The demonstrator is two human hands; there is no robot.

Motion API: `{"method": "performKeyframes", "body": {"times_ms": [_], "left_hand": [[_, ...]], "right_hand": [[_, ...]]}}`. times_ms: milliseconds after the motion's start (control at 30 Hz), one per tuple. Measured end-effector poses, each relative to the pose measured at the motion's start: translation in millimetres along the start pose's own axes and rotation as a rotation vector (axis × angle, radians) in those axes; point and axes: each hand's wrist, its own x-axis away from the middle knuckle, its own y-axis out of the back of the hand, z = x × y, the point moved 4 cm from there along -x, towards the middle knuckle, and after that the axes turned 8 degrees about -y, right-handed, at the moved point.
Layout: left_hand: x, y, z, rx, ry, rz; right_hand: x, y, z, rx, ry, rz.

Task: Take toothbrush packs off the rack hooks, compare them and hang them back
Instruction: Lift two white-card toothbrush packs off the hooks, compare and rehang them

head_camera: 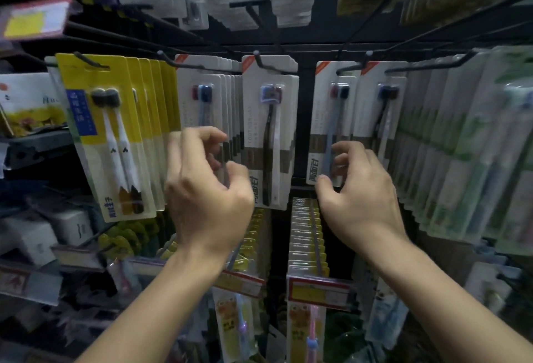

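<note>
White boxes (34, 235) sit on the left shelf — a red-and-yellow price tag (318, 290) hangs lower down.

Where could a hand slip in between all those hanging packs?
The clearest gap is the dark strip between the middle white pack and the pack the right hand is touching. Left of it, the yellow packs and the white ones by the left hand hang tightly; the green packs are crowded too.

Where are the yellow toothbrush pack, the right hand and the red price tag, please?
yellow toothbrush pack (106, 137), head view, front card.
right hand (360, 189), head view, back of the hand.
red price tag (320, 290), head view, label face.
</note>
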Motion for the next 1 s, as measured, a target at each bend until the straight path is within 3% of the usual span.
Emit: {"method": "performKeyframes", "body": {"times_ms": [100, 200, 300, 467, 567, 767, 1000], "left_hand": [[-0.5, -9.1, -32.4, 0.099, -0.171, 0.023], [1.6, -32.6, -51.2, 0.202, -0.247, 0.239], [3.1, -64.9, -57.4, 0.242, -0.069, 0.513], [-1.8, -117.4, -48.5, 0.306, 0.302, 0.716], [-2.1, -140.4, -46.6, 0.330, 0.403, 0.767], [16.1, -165.1, -34.7, 0.250, 0.403, 0.815], [20.2, -180.1, -15.8, 0.301, 0.450, 0.848]], "right_hand": [[-3.9, 5.4, -9.4, -0.028, -0.049, 0.027], [-8.8, 11.3, -20.3, -0.060, -0.118, 0.046], [-15.4, 14.9, -30.2, -0.069, -0.196, 0.084], [-32.3, 20.6, -43.9, -0.123, -0.307, 0.129], [-42.0, 20.4, -46.3, -0.131, -0.324, 0.123], [-43.9, 6.5, -62.3, 0.026, -0.303, 0.117], [-50.6, -0.7, -65.4, 0.004, -0.360, 0.147]]}}
